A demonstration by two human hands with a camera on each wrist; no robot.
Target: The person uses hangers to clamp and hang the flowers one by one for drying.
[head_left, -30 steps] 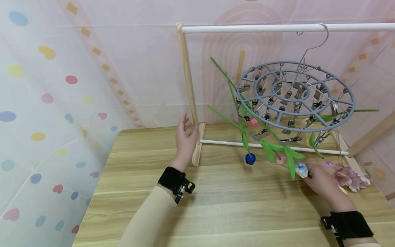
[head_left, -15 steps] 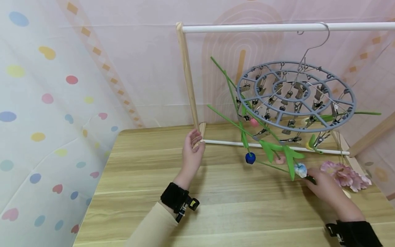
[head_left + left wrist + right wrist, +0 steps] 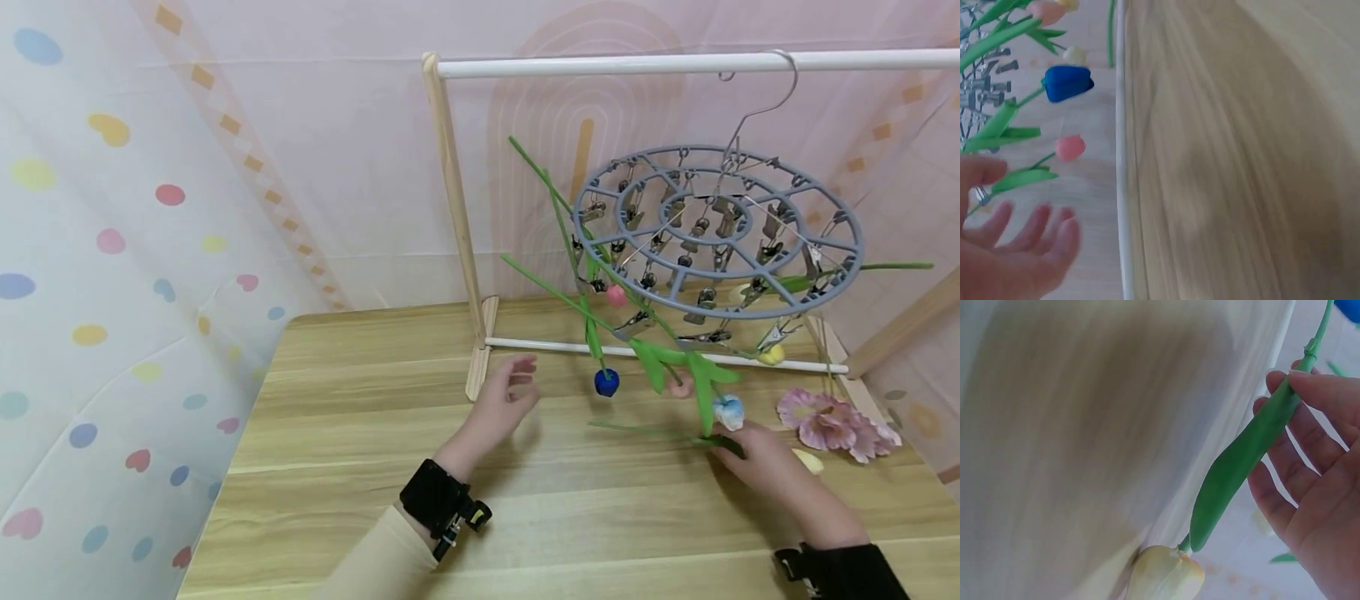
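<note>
Between curled right fingers, pinched green tulip stem; left fingers spread, empty.

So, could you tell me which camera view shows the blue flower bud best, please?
The head view: the blue flower bud hangs in sharp focus from its stem below the grey clip hanger. The left wrist view shows it blurred; the right wrist view catches only a blue sliver at its top corner.

The left hand is off the rack post, hovering open; the right hand draws a stem lower.
</note>
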